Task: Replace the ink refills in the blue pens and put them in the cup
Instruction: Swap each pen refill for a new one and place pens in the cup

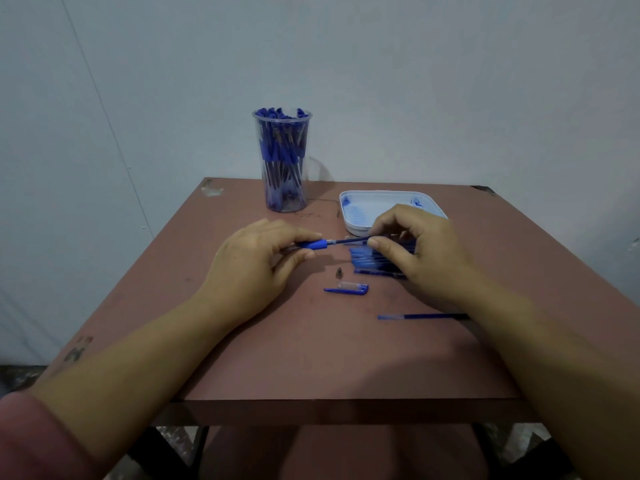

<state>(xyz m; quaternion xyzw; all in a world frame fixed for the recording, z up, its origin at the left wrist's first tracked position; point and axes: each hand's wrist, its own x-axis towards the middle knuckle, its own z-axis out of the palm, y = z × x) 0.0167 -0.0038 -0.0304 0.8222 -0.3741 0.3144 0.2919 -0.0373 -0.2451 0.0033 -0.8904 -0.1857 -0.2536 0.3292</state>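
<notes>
My left hand [256, 258] grips a pen barrel [313, 244] by its blue grip, held level above the table. Out of the barrel's right end sticks an ink refill [348, 241], which my right hand [415, 251] pinches between thumb and fingers. Under my right hand lies a row of blue refills [370, 261], partly hidden. A small metal pen tip [339, 273] and a blue pen cap [348, 288] lie on the table in front of my hands. One loose refill [415, 317] lies near my right forearm. A clear cup [283, 161] packed with several blue pens stands at the back.
A white tray [374, 206] smeared with blue ink sits at the back right, behind my right hand. The brown table [311, 358] ends close to me at its front edge. A pale wall stands right behind the table.
</notes>
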